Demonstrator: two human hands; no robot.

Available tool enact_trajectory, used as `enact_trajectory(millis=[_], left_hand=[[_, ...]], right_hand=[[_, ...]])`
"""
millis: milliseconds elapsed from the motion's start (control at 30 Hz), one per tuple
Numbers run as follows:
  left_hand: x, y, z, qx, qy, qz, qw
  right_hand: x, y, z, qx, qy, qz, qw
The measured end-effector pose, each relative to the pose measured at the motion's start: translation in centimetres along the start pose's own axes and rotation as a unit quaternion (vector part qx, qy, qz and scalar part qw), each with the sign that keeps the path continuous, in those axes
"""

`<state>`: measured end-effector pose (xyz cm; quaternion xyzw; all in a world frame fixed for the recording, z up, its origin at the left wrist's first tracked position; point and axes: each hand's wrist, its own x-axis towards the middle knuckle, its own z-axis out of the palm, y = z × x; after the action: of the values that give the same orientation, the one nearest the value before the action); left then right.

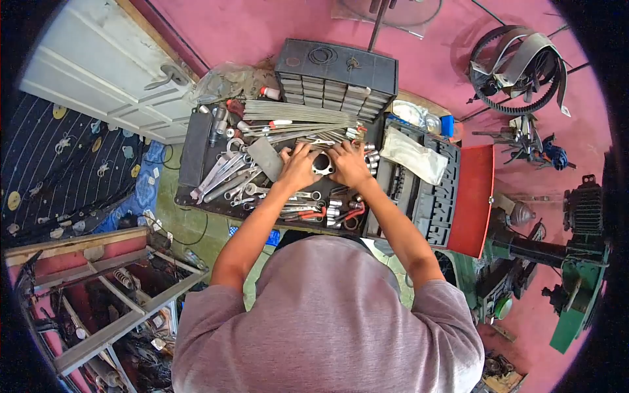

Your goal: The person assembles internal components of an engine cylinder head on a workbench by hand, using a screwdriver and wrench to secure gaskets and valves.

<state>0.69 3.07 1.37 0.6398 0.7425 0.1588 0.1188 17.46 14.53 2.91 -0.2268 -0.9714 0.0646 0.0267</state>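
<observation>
A small metal flange with a round hole [322, 172] is held over the middle of the workbench. My left hand [299, 168] grips its left side, with the fingers curled towards the far edge. On the opposite side my right hand [349, 165] closes on it too; the fingertips of both hands are partly hidden. A flat grey plate [265, 158] lies just left of my left hand. Combination wrenches [226, 173] are spread farther left. Sockets [372, 159] stand beside my right hand, and red-handled tools [354, 213] lie nearer my body.
Behind the tools stands a dark drawer cabinet [337, 69], with long metal rods [298, 112] in front of it. An open tool case with a red lid [473, 200] covers the right end. Belts [517, 65] hang on the pink wall. A metal frame [131, 318] stands lower left.
</observation>
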Motion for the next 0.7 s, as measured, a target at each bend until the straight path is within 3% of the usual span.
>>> enact_trajectory(millis=[500,700], left_hand=[[5.3,3.8,-11.9,0.013,0.103,0.118,0.988],[8.8,6.5,-18.8,0.041,0.208,0.186,0.959]], right_hand=[[0.3,2.7,-13.7,-0.025,0.131,0.046,0.990],[1.2,3.1,-21.8,-0.088,0.235,0.033,0.967]])
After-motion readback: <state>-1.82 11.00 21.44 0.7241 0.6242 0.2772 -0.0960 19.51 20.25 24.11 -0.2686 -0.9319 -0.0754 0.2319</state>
